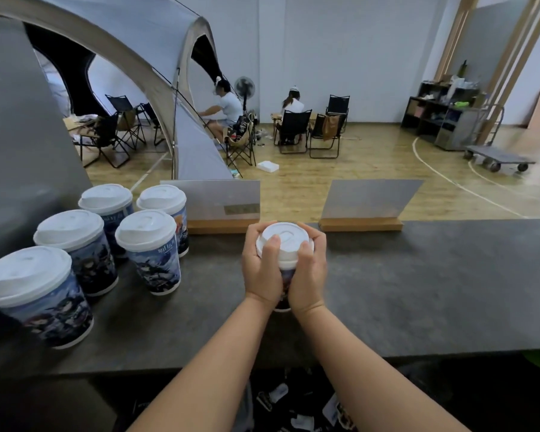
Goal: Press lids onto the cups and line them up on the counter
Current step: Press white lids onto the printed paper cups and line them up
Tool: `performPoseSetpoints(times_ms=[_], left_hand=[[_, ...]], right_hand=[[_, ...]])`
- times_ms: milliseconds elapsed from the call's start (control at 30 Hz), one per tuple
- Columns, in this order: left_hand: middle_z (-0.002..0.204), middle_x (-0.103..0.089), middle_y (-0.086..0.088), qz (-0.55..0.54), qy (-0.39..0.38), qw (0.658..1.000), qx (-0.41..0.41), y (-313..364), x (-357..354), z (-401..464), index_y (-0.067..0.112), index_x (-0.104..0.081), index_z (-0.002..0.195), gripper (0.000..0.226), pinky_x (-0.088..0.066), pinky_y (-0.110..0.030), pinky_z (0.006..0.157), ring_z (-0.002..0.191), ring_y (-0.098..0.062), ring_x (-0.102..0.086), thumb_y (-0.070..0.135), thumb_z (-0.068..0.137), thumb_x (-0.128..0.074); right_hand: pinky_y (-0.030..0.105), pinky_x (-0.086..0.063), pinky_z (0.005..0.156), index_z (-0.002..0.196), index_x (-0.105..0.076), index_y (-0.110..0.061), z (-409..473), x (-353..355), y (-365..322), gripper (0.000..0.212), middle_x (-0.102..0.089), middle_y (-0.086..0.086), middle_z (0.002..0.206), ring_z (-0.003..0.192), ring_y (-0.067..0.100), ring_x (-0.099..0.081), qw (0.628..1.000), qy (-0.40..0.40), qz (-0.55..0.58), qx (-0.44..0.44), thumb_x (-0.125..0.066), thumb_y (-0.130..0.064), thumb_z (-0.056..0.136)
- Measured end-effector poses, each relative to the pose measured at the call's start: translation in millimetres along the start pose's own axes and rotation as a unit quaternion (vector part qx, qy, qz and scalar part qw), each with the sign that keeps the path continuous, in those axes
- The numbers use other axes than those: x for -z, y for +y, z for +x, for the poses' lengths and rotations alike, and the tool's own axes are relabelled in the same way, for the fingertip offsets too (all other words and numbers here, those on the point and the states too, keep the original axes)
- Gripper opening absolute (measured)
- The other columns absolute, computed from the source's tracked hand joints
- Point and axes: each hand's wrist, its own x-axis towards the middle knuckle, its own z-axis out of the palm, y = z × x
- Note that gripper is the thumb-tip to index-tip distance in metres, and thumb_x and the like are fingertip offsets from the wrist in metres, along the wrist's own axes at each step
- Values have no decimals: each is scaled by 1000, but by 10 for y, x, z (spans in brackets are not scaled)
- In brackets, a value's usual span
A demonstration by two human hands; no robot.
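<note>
**Lid going on the sixth cup**

Between both hands stands the cup (283, 275), its lid (285, 241) under the thumbs; left hand (261, 266) and right hand (309, 269) clamp round it on the bench (418, 291). Next, it joins the five lidded cups (148, 251) to their left.

Head-worn camera looks forward, down at counter (418, 291).

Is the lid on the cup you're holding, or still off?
On. The white lid covers the cup, both hands wrapped around it, thumbs on top. Cannot tell whether it has snapped fully down.
</note>
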Motion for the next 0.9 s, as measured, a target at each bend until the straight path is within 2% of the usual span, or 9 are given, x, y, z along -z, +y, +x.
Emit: performPoseSetpoints(times_ms=[133, 233, 300, 433, 500, 600, 667, 767, 900], left_hand=[[105, -59, -5, 132, -39, 989, -45, 13, 141, 158, 25, -55, 103, 35, -48, -53, 92, 105, -30, -55, 48, 77, -48], [99, -60, 1, 201, 6, 974, -106, 94, 215, 145, 24, -54, 99, 27, -50, -47, 85, 97, -23, -57, 43, 81, -49], [96, -66, 7, 208, 30, 972, -104, 142, 191, 46, 26, -61, 98, 24, -53, -44, 83, 94, -17, -61, 44, 88, -50], [123, -65, 8, 190, 19, 979, -71, 17, 87, -117, 26, -59, 127, 46, -50, -31, 97, 115, -10, -58, 51, 91, -44], [131, -60, 4, 168, 19, 982, -84, -57, 40, -139, 21, -53, 135, 54, -48, -29, 99, 120, -10, -55, 52, 93, -38], [130, -58, -3, 148, 31, 981, -124, -140, -26, -131, 13, -50, 133, 50, -49, -38, 99, 121, -16, -55, 44, 99, -31], [125, -59, -4, 123, 48, 982, -133, -173, -55, -111, 13, -50, 129, 43, -51, -45, 94, 117, -18, -57, 37, 99, -30], [118, -61, -2, 76, 74, 986, -125, -218, -78, -52, 22, -51, 120, 33, -52, -51, 87, 110, -20, -61, 32, 94, -34], [115, -63, -5, 53, 75, 986, -136, -272, -79, -24, 20, -53, 118, 33, -53, -55, 82, 106, -24, -62, 31, 91, -38]], right_hand=[[29, -52, 68, 92, -63, -11, 99, 135, -121, 22, -68, 9, 91, 83, 16, -66, 995, 35, 61, -65, -44, -19, 97], [19, -47, 62, 96, -58, -10, 93, 226, -151, 12, -62, 4, 90, 78, 11, -59, 999, 5, 12, -37, -46, -7, 96], [21, -49, 67, 101, -57, -15, 112, 249, -119, 15, -62, 4, 95, 85, 14, -59, 999, -31, -11, -27, -48, -18, 90], [41, -55, 85, 112, -60, -28, 143, 202, -5, 34, -67, 3, 110, 103, 23, -64, 994, -102, -26, -26, -42, -30, 83], [41, -56, 84, 111, -59, -34, 139, 165, 35, 33, -67, -2, 108, 102, 21, -65, 996, -91, -25, 1, -42, -38, 83], [47, -56, 80, 101, -59, -43, 168, 114, 89, 26, -68, -3, 103, 98, 22, -65, 996, -58, -48, 42, -39, -45, 84], [50, -55, 76, 100, -58, -35, 200, 90, 134, 27, -68, -1, 99, 94, 22, -65, 996, -42, -50, 61, -38, -43, 84], [42, -56, 72, 101, -57, -19, 212, 66, 159, 37, -68, -1, 97, 91, 20, -66, 996, -37, -27, 75, -39, -45, 82], [47, -56, 74, 102, -57, -14, 228, 69, 217, 42, -68, 5, 99, 93, 25, -66, 997, -36, -8, 72, -41, -45, 79]])
